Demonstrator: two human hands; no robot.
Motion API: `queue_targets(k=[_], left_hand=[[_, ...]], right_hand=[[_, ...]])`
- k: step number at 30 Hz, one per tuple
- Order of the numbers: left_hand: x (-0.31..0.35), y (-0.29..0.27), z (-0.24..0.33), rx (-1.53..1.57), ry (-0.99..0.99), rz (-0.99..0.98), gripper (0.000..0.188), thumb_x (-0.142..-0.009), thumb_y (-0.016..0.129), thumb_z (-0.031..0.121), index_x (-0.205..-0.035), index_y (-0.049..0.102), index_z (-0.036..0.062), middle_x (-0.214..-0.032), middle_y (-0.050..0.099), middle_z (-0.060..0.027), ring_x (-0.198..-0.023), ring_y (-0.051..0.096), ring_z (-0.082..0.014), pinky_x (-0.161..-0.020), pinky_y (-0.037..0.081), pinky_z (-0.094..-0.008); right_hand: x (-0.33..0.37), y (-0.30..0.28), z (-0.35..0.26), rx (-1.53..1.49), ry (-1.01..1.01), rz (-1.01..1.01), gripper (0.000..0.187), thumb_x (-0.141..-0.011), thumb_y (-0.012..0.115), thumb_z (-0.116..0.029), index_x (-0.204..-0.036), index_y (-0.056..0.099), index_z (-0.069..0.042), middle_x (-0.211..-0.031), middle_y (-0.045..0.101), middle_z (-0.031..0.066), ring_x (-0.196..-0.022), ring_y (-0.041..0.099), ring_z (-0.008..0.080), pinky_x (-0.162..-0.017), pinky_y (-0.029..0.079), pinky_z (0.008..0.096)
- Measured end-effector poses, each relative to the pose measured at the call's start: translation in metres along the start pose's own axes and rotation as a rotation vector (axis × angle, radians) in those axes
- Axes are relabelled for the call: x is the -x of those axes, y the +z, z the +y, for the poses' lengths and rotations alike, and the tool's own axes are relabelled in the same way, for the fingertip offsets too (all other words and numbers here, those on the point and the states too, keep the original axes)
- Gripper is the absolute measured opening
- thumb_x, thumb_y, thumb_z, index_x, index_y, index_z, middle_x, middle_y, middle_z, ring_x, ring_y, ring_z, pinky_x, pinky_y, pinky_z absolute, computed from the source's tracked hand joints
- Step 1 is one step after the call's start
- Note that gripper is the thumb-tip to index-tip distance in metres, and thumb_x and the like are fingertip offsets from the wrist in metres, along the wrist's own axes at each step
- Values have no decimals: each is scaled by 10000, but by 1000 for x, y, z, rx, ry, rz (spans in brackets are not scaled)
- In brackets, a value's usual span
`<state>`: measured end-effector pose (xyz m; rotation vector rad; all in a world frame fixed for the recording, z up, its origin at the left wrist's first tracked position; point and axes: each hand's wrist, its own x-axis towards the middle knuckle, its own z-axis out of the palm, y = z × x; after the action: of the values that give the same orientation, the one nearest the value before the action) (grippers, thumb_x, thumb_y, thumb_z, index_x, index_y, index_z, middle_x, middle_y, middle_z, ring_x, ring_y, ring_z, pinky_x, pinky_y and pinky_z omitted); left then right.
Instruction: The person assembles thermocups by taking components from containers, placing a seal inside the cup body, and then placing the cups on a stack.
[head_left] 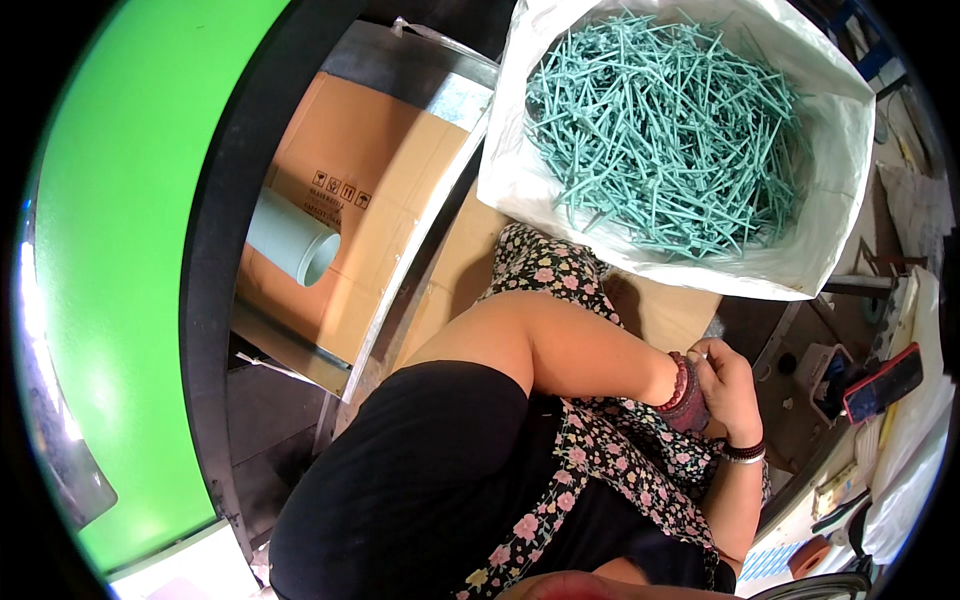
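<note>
My left arm reaches across my lap to the right, with beaded bracelets at its wrist. Dark reddish-grey knit fabric covers what shows of my left hand; its fingers are hidden. Bare except for a dark band and a silvery bangle at the wrist, my right hand is closed against the left one, thumb and forefinger pinched together. What it grips, if anything, cannot be made out. Beyond both hands stands a large white bag, filled with thin teal plastic sticks.
A flattened brown cardboard piece lies in a metal-edged tray on the left, with a pale teal tube on it. Further left curves a green machine panel. A red-edged phone and a small container are at the right.
</note>
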<state>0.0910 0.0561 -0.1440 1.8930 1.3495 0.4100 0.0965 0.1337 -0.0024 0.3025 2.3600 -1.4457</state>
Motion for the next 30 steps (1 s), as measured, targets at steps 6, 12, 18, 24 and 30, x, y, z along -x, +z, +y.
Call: queue_targets(k=[6, 12, 18, 24, 30], left_hand=[[-1, 1, 3, 2, 1, 8, 256, -794, 567, 270, -927, 693, 91, -941, 677, -97, -863, 640, -277, -758, 485, -418], [-1, 0, 3, 0, 6, 15, 251, -788, 575, 270, -907, 698, 87, -918, 683, -94, -836, 648, -280, -733, 494, -418], [1, 0, 5, -19, 12, 27, 246, -782, 582, 270, -887, 704, 82, -895, 689, -91, -809, 655, -283, -708, 502, -419], [19, -12, 15, -36, -2, 89, 243, -776, 590, 270, -866, 710, 78, -871, 694, -88, -782, 663, -286, -684, 511, -419], [57, -83, 44, -38, -12, 352, 243, -771, 598, 278, -848, 707, 75, -839, 697, -81, -749, 667, -293, -653, 514, -424]], right_hand=[[3, 0, -3, 21, -1, 28, 98, -873, 617, -91, -881, 601, 5, -626, 543, 87, -577, 488, 111, -562, 434, 268], [5, 2, 4, -8, -28, 67, 110, -859, 640, -92, -838, 587, 3, -582, 476, 25, -540, 419, 77, -506, 377, 249], [6, -3, -4, 33, 59, 127, 120, -863, 647, -67, -808, 562, -3, -640, 464, -42, -586, 380, 32, -510, 333, 212], [5, -2, 10, -80, 17, 304, 163, -877, 662, -99, -780, 563, -12, -614, 440, -65, -568, 358, 28, -495, 313, 207], [-5, -13, 11, -189, -13, 405, 150, -911, 625, -107, -805, 575, -14, -684, 491, -60, -631, 404, 24, -535, 338, 200]])
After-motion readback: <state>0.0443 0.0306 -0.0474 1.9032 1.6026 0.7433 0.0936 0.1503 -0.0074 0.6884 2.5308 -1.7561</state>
